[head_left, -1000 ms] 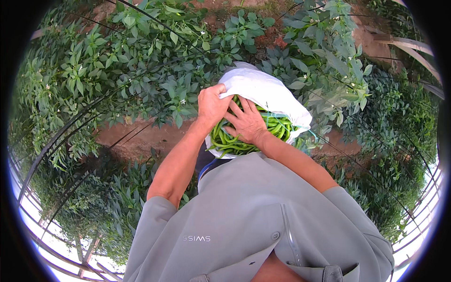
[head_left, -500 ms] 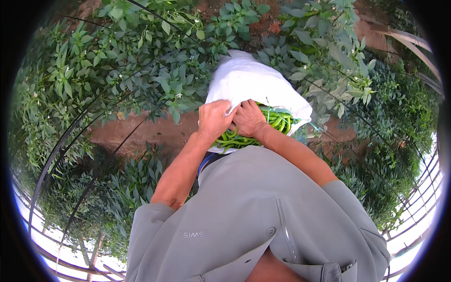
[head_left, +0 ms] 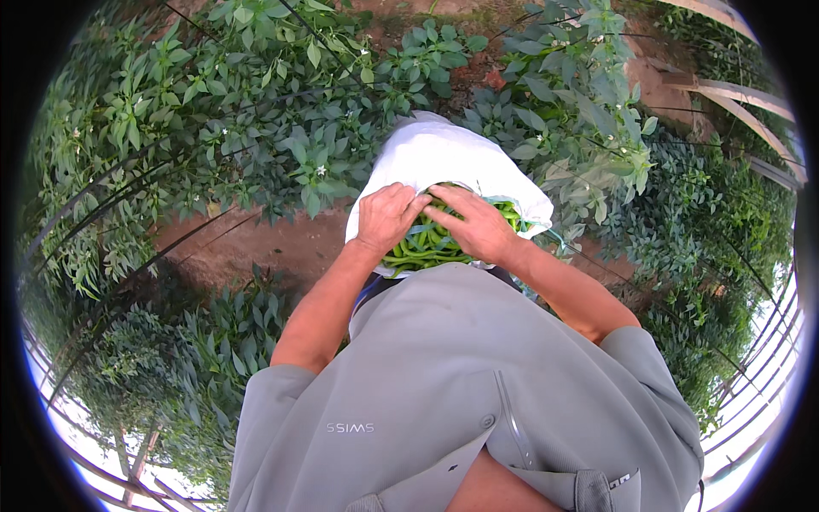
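Note:
A white sack (head_left: 444, 152) full of long green chili peppers (head_left: 422, 247) is in front of my body, its mouth turned toward me. My left hand (head_left: 386, 215) is closed on the left side of the sack's rim, with the knuckles up. Across the opening, my right hand (head_left: 479, 226) lies over the peppers, its fingers stretched toward the left hand and the thumb apart from them. The right fingertips are close to the rim and the left thumb. Green-blue string (head_left: 556, 237) hangs at the sack's right corner.
Leafy pepper plants (head_left: 256, 111) with small white flowers grow beyond the sack, with more on both sides. Dark thin lines (head_left: 128, 280) cross the left foliage. Bare reddish soil (head_left: 281, 243) runs between rows. Wooden poles (head_left: 734, 90) stand at the far right.
My right hand has drawn back from inside the sack's mouth, and its fingers have spread. More peppers show between the hands. The left hand still grips the rim.

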`<action>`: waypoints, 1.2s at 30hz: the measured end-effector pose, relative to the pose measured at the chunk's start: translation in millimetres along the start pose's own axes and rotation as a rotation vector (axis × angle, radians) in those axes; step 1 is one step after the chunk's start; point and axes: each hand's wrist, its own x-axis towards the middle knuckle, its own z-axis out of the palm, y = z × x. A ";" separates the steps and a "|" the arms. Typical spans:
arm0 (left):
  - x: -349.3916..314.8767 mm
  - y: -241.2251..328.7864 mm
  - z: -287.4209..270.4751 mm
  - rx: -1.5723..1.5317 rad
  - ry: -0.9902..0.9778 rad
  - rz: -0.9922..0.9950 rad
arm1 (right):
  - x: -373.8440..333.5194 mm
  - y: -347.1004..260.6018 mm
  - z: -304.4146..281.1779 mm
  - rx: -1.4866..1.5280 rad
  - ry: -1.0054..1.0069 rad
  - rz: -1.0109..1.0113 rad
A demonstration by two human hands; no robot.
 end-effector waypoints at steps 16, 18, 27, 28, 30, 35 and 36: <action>0.2 7.9 -6.4 0.029 -0.093 -0.288 | 42.3 10.7 -85.3 0.147 -0.766 0.420; 2.6 9.4 -10.3 -0.042 -0.055 -0.319 | 54.2 7.4 -101.3 0.055 -0.900 0.381; 14.4 18.6 -27.1 -0.003 -0.180 -0.433 | 110.8 8.0 -166.5 -0.223 -1.159 0.388; 19.1 20.4 -31.6 0.009 -0.224 -0.435 | 116.6 4.7 -170.9 -0.302 -1.197 0.384; 23.0 21.0 -34.0 0.037 -0.273 -0.415 | 109.2 12.9 -170.1 -0.500 -1.047 0.214; 12.7 20.0 -29.9 0.120 -0.246 -0.319 | 128.7 15.8 -178.7 -0.817 -0.800 0.012; 5.5 18.6 -25.9 0.156 -0.173 -0.231 | 129.4 18.5 -179.3 -0.827 -0.794 0.016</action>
